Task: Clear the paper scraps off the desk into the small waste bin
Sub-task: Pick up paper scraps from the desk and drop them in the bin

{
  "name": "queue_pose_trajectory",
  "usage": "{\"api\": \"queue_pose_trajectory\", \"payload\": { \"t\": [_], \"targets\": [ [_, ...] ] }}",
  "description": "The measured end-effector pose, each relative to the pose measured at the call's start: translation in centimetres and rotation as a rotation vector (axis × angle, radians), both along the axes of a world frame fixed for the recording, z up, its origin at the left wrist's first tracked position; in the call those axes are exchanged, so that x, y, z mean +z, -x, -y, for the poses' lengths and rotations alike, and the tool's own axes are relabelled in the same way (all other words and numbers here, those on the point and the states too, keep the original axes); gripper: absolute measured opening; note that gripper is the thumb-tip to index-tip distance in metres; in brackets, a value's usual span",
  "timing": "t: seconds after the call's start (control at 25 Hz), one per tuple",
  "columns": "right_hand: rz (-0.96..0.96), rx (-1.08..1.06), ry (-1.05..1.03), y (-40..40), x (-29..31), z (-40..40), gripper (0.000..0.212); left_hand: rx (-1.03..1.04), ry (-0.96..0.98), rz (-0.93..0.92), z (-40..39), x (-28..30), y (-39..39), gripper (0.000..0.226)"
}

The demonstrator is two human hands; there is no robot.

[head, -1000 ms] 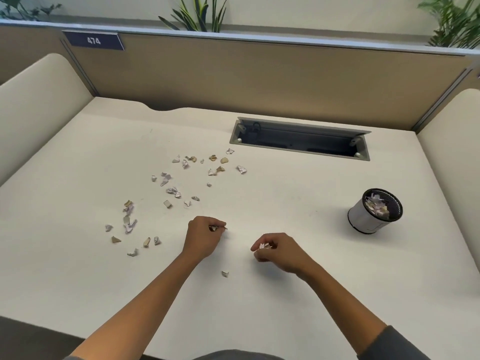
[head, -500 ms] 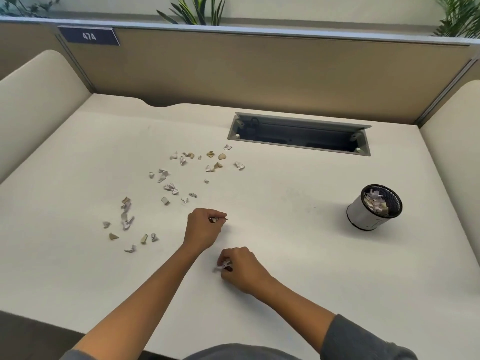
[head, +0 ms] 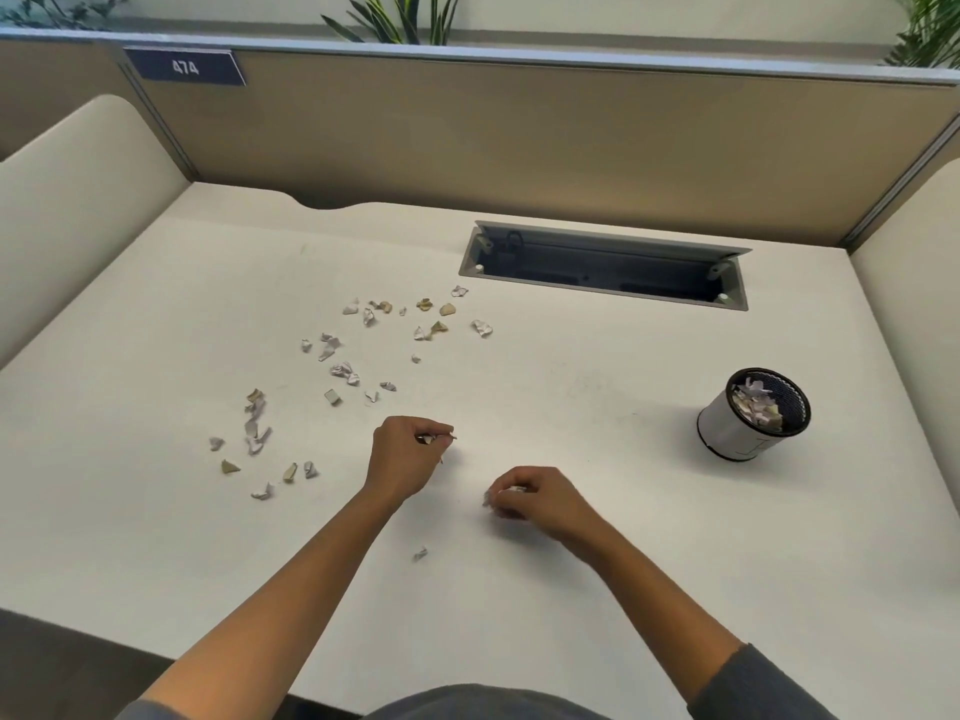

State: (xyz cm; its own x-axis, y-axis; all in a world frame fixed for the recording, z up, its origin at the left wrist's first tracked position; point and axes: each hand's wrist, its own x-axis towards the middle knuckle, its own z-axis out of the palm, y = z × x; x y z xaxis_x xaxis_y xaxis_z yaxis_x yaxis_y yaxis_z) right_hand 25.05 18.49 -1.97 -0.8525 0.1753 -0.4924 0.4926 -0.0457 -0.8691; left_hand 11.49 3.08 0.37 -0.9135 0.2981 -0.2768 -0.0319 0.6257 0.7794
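The right hand (head: 540,498) has moved rightward from half a second ago, fingers curled around white scraps. One scrap (head: 420,553) lies near the desk's (head: 571,615) front edge. The left hand (head: 408,449) pinches a scrap as before. Crumpled white and tan paper scraps (head: 343,371) lie scattered farther left. The waste bin (head: 748,415), part-filled, stands far right across bare desktop.

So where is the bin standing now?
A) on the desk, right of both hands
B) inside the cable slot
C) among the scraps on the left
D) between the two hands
A: the bin stands on the desk, right of the right hand.
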Motion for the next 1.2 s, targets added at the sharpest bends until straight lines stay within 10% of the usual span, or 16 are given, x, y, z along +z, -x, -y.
{"api": "queue_pose_trajectory", "payload": {
  "t": [0.32, 0.72, 1.2],
  "targets": [
    [-0.125, -0.474, 0.047, -4.5, 5.3, -12.6, 0.014, -0.09, -0.135, 0.167, -5.5, 1.3, -1.8, 0.009],
    [0.11, -0.666, -0.702, -7.7, 9.5, -23.5, 0.007, -0.376, -0.279, 0.292, -19.5, 5.3, -5.9, 0.011],
    [-0.082, -0.768, -0.363, -10.0, 9.1, -24.9, 0.024, -0.373, -0.193, 0.524, -32.4, 7.3, -8.8, 0.032]
  ]
}}
